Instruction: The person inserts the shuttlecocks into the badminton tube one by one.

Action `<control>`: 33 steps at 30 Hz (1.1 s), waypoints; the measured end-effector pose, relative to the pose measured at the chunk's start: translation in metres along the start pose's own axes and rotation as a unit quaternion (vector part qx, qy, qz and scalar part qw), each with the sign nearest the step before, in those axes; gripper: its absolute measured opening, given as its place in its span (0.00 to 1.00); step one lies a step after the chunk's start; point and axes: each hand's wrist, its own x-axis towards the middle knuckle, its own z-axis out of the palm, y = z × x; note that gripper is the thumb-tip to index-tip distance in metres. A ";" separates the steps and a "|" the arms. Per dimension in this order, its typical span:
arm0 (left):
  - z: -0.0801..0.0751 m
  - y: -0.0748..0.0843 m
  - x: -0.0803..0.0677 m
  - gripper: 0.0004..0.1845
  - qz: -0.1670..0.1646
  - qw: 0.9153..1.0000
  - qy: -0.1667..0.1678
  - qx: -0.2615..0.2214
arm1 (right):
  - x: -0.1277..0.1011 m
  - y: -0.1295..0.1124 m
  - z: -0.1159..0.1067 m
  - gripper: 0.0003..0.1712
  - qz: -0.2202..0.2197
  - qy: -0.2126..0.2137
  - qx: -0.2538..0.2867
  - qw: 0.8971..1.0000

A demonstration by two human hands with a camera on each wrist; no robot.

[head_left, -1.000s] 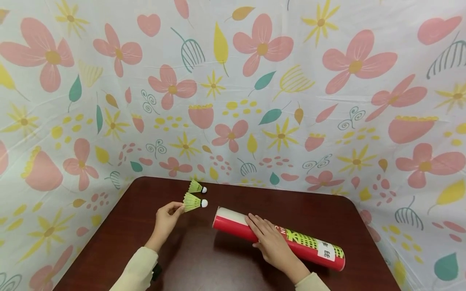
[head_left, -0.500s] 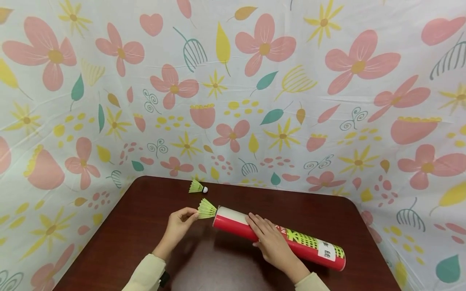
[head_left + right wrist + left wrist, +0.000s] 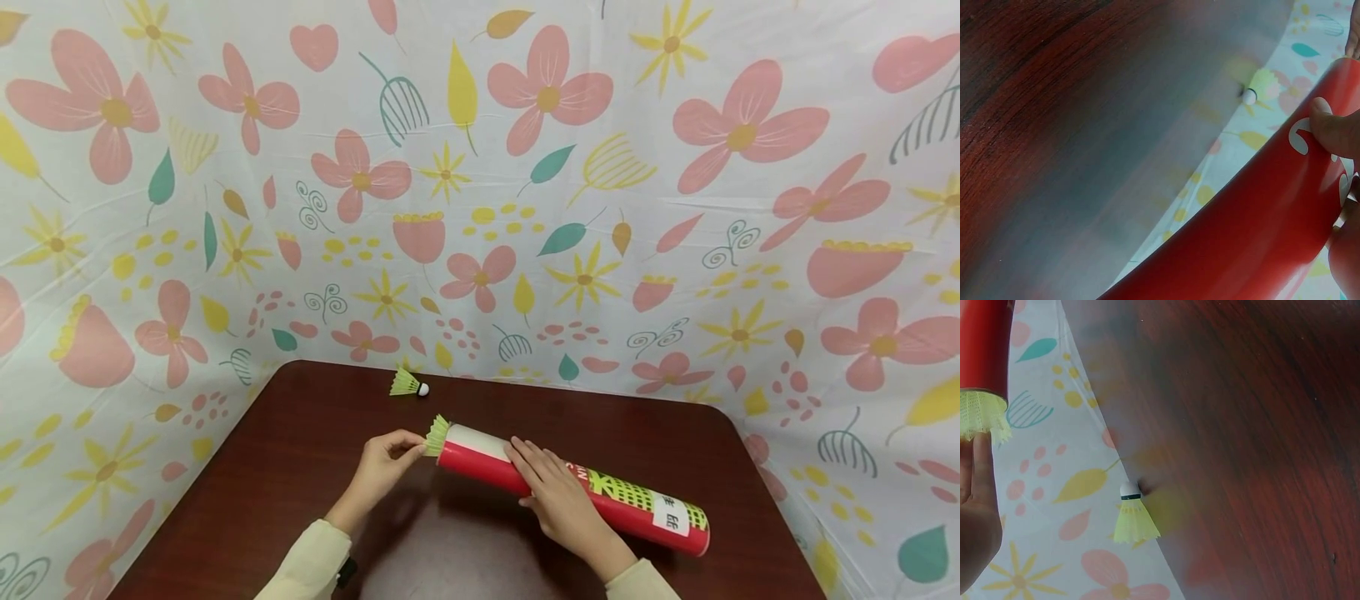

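A red, white and yellow-green shuttlecock tube (image 3: 480, 469) lies slantwise across the table, its left end raised. My right hand (image 3: 561, 507) grips it around the middle; in the right wrist view the thumb (image 3: 1329, 128) lies along the red wall (image 3: 1235, 225). At the left mouth, my left hand (image 3: 386, 468) pinches the feather end of a yellow-green shuttlecock (image 3: 436, 437). Its cork is hidden inside the tube; only the skirt (image 3: 984, 412) sticks out in the left wrist view. How many shuttlecocks the tube contains cannot be seen.
Another yellow-green shuttlecock (image 3: 406, 383) with a white cork lies near the back edge of the dark brown table (image 3: 322, 408). A flower-patterned cloth (image 3: 480, 200) hangs behind and at both sides.
My left hand has carried the shuttlecock right, away from beside the other one, and slid it cork first into the tube mouth. The right hand and tube have barely moved.
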 end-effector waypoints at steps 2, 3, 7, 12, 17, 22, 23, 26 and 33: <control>0.000 0.001 0.000 0.03 -0.009 1.000 -0.004 0.004 | 0.000 0.000 0.000 0.54 -0.001 0.001 -0.001 1.000; 0.001 0.002 0.000 0.03 -0.015 1.000 -0.004 0.005 | 0.000 0.000 0.000 0.54 -0.002 0.001 -0.002 1.000; 0.002 0.006 -0.001 0.04 -0.030 1.000 -0.004 0.007 | -0.001 0.000 0.001 0.55 -0.005 0.001 -0.002 1.000; 0.000 0.027 -0.004 0.03 -0.016 1.000 -0.008 -0.006 | -0.001 -0.001 0.002 0.55 -0.001 0.001 -0.002 1.000; -0.001 0.037 -0.006 0.02 0.000 1.000 -0.018 -0.006 | -0.001 -0.002 0.001 0.54 0.002 0.005 -0.002 1.000; 0.000 0.036 -0.006 0.02 -0.008 1.000 -0.025 -0.011 | -0.002 -0.002 0.001 0.52 0.005 0.004 -0.004 1.000; 0.000 0.036 -0.006 0.02 -0.013 0.999 -0.027 -0.012 | -0.002 -0.002 0.001 0.52 0.006 0.004 -0.004 1.000; 0.000 0.038 -0.006 0.03 -0.019 0.999 -0.031 -0.012 | -0.002 -0.002 0.000 0.52 0.005 0.004 -0.005 1.000; 0.004 0.041 -0.005 0.02 -0.014 0.999 -0.032 -0.004 | -0.002 0.001 0.003 0.55 0.002 0.008 -0.003 1.000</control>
